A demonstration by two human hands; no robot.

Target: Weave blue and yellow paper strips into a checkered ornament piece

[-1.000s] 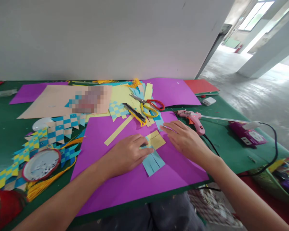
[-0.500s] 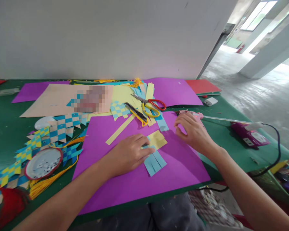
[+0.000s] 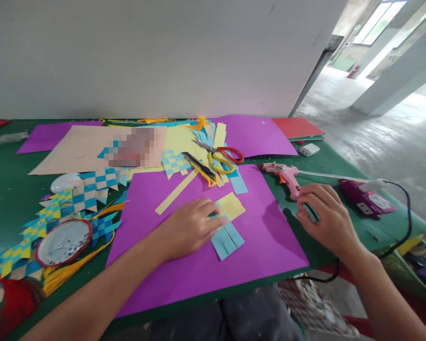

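Observation:
My left hand (image 3: 195,222) rests on the purple sheet (image 3: 156,279), with thumb and fingers closed on the upper edge of a light blue slit paper piece (image 3: 229,240). A pale yellow paper piece (image 3: 232,207) lies against it, partly beneath my fingertips; how the two join is hidden. To the right, my right hand (image 3: 323,215) is at the lower end of the handle of a pink glue gun (image 3: 287,177). Its thumb and forefinger are curved but apart, with the black cord showing between them. The glue gun lies on its side on the green table.
Scissors (image 3: 222,156) and a yellow utility knife (image 3: 200,168) lie on paper strips beyond my hands. Woven paper fish (image 3: 95,184) and a dish of small pieces (image 3: 64,241) are at left. A purple power socket (image 3: 365,199) sits at right, near the table edge.
My right hand has moved right and toward me, from over the glue gun's body to its handle end, uncovering the gun. My left hand stays on the paper.

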